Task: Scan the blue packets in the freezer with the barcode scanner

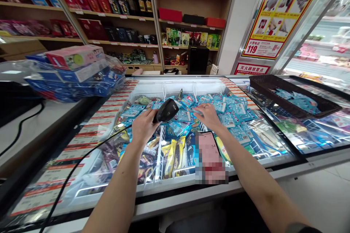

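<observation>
A black barcode scanner (167, 110) is gripped in my left hand (144, 125), its head tilted toward the right over the freezer. Its cable trails down to the lower left. My right hand (209, 117) is beside it, thumb and fingers pinched at the edge of a blue packet (183, 115); the exact hold is partly hidden. Many more blue packets (237, 111) lie spread across the goods and glass around both hands. Below my right hand, a phone (209, 149) with a lit, partly blurred screen rests at the freezer's front.
Yellow wrapped ice creams (171, 156) fill a wire basket in the freezer. A dark tray (322, 96) with several blue packets sits at right. Plastic-wrapped boxes (79, 72) are stacked at left. Stocked shelves (117, 14) stand behind, beside a red fire-extinguisher sign (286, 14).
</observation>
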Available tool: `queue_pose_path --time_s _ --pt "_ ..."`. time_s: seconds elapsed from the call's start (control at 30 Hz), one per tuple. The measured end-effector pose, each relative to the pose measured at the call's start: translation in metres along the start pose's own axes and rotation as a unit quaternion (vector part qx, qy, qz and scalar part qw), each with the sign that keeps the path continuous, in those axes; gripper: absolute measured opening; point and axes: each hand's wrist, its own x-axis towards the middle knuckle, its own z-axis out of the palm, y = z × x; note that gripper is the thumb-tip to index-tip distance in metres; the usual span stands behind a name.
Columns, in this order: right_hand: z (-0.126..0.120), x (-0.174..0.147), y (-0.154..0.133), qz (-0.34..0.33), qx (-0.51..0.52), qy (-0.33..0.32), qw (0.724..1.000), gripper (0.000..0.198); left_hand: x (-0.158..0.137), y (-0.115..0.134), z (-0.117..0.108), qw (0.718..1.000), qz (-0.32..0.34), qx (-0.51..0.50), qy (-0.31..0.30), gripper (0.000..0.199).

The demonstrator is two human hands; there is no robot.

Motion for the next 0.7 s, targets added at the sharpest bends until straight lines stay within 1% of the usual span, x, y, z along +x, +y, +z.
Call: queue_pose_path --time_s 0.07,0.23,0.33,0.4,0.53,0.63,0.7 --pt "0.007 0.006 -0.006 -0.013 -0.007 -0.044 0.999 0.04 0.0 -0.001 0.0 1.0 -0.002 -0.003 0.0 0.029" --pt "0.016 0.017 -0.01 -0.012 -0.041 -0.143 0.989 0.074 0.0 -0.002 0.0 1.0 -0.002 -0.017 -0.001 0.03" --pt "0.021 0.022 -0.007 0.002 -0.055 -0.18 0.982 0.083 0.0 -0.001 -0.002 1.0 -0.004 -0.018 -0.004 0.03" --pt "0.025 0.023 -0.005 0.014 -0.054 -0.186 0.981 0.084 0.0 -0.001 -0.003 1.0 -0.003 -0.012 -0.004 0.03" --pt "0.031 0.024 -0.001 0.037 -0.033 -0.174 0.983 0.086 0.0 -0.001 -0.002 1.0 0.004 -0.006 0.0 0.031" --pt "0.032 0.023 0.001 0.035 -0.03 -0.168 0.985 0.091 0.0 -0.001 0.0 1.0 0.007 0.003 -0.005 0.031" --pt "0.032 0.022 0.001 0.029 -0.031 -0.169 0.985 0.089 0.0 -0.001 0.002 1.0 0.008 0.005 -0.009 0.031"
